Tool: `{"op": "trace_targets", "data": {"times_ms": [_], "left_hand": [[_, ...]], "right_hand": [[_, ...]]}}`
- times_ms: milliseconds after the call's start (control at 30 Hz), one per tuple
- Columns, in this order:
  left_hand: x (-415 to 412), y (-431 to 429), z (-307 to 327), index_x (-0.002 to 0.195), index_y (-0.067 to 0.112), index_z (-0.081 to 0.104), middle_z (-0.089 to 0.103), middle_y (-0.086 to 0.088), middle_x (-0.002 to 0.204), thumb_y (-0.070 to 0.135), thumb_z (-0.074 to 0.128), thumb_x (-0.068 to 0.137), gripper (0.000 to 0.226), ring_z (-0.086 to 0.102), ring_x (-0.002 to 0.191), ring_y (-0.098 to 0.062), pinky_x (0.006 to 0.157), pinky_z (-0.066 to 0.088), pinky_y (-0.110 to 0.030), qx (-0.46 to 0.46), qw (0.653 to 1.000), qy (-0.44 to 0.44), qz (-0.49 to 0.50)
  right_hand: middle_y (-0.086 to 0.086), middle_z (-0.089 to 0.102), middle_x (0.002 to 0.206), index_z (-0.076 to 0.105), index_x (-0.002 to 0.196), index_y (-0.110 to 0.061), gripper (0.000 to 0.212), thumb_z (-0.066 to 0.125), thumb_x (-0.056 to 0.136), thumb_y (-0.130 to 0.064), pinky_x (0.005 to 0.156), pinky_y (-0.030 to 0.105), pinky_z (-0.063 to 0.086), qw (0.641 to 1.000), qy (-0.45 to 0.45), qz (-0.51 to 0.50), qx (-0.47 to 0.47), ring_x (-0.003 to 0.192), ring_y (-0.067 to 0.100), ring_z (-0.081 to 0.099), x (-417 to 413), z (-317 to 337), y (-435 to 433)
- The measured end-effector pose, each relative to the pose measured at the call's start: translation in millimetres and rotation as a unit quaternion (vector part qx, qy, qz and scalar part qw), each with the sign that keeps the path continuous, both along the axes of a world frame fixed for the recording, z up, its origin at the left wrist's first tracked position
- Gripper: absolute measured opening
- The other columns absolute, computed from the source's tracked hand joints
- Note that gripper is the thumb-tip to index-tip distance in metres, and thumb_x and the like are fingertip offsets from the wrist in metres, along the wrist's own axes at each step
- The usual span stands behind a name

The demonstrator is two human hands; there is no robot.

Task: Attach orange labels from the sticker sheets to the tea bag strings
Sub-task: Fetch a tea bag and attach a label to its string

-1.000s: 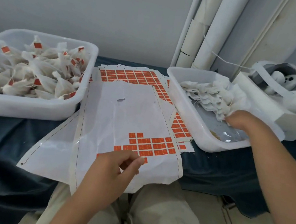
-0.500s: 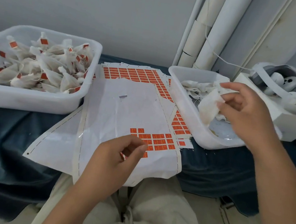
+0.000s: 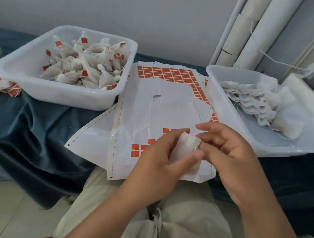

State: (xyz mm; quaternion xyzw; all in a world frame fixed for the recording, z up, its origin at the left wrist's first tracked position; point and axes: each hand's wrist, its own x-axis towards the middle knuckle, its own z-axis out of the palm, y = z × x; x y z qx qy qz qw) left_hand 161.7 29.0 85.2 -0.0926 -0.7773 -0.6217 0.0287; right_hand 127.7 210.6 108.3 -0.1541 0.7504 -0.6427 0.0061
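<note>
Fingers of the left hand (image 3: 156,162) curl round a tea bag (image 3: 185,146); those of the right hand (image 3: 234,163) pinch its 3 o'clock edge, above the sticker sheet (image 3: 174,105). The string and any label are hidden. It looks like string-freeing; next, press on an orange label (image 3: 135,150), lying at 9 o'clock.

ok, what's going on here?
A person is tagging tea bags by hand. The left hand grips one tea bag over the sticker sheet, and the right hand pinches at its edge; no orange label shows on it. The left tub holds labelled bags, the right tub a pile of unlabelled ones.
</note>
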Motion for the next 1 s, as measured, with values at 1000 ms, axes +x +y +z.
{"op": "trace_targets", "data": {"times_ms": [1000], "left_hand": [[-6.9,7.2,-10.7,0.076,0.027,0.060,0.056,0.004,0.069,0.042,0.054,0.106,0.034,0.052,0.062,-0.019,0.063,0.052,-0.049,0.062,0.996,-0.009,0.059]], "right_hand": [[-0.005,0.060,0.075,0.078,0.083,-0.029,0.018,0.068,0.099,-0.028,0.068,0.019,0.051,0.956,-0.126,-0.093,-0.249,0.069,0.006,0.055,3.7,-27.2,-30.5]]}}
